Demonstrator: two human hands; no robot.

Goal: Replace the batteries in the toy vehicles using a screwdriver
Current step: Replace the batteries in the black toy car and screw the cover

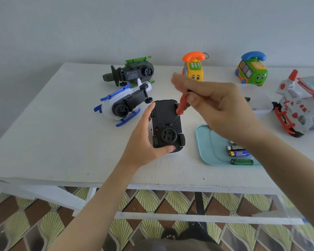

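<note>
Teal tray (205,142) with three batteries (239,153) at its near end

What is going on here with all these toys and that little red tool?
A person is working on a black toy car turned underside up. Their left hand grips the car to steady it, while the right hand holds a red-handled screwdriver with its tip at a screw by the battery cover, which looks still closed. Three batteries lie on a pale blue tray beside it. A green helicopter and a blue-and-white helicopter lie behind, undersides showing.
</note>
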